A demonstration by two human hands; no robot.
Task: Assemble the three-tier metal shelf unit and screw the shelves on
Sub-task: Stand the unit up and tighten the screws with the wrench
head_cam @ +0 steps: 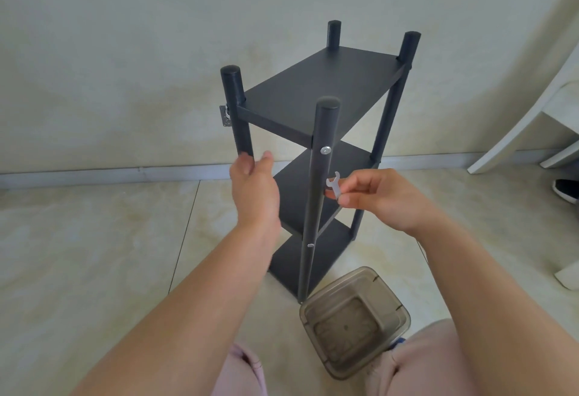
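1. the black three-tier shelf unit (316, 157) stood upright on the tiled floor (94, 239), near the back edge of the floor where it met the wall (125, 35).
2. three shelves were seated between four round posts; the top shelf (322, 88) sat just below the post caps.
3. the near front post (316, 195) showed a silver screw (326, 150) at the level of the top shelf and a second screw (310, 245) lower down.
4. a small metal bracket (226, 115) was fixed on the outer side of the left post (238, 113).
5. the left hand (255, 189) gripped the left post below the top shelf, fingers curled round it.
6. the right hand (376, 198) pinched a small flat wrench (334, 184) between thumb and fingertips, just beside the near front post; contact between wrench and post could not be determined.
7. a clear plastic container (354, 322) sat on the floor just beside the foot of the near front post, between the person's knees.
8. a white furniture piece (532, 113) stood at the right edge of the floor, a dark shoe (565, 190) beside it.
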